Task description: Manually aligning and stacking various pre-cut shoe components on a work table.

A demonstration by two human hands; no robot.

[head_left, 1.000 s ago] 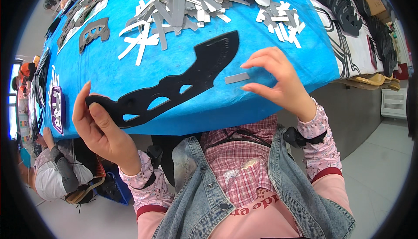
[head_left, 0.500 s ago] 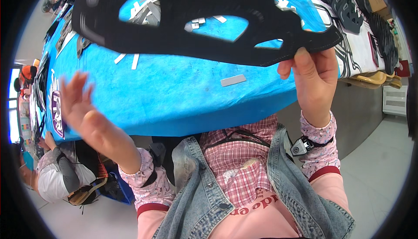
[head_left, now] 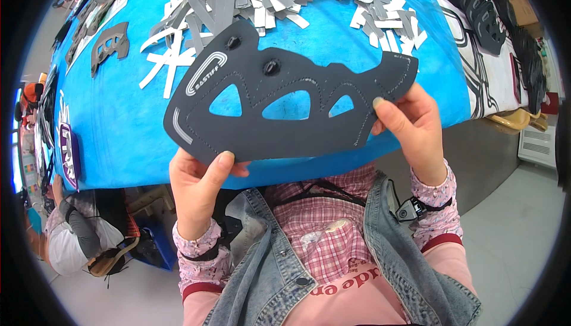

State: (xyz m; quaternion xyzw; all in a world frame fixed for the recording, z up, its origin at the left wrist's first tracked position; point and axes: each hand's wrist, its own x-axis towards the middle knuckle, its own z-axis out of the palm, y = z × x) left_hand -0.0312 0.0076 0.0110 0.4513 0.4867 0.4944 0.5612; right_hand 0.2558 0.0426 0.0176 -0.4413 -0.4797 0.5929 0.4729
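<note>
A dark grey, flat stitched panel (head_left: 279,139) with three cutouts spans the space between my hands, held up over the blue-covered table (head_left: 128,130). Pale curved stripes mark its left end, and two black round fittings sit near its upper edge. My left hand (head_left: 199,186) pinches the lower left edge, thumb on top and fingers beneath. At the narrower right end, my right hand (head_left: 416,127) grips the panel the same way. Both hands' fingers are partly hidden under it.
Grey and white strips (head_left: 267,20) lie heaped beyond the panel, with a smaller strip pile (head_left: 389,26) to the right. Similar cutout pieces (head_left: 110,46) lie at the left; dark ones (head_left: 488,29) are stacked far right. A person (head_left: 80,240) sits at the left.
My left hand came from free and spread to gripping the panel's left end. The panel has dropped nearer to me, and its face with stripes and fittings now shows.
</note>
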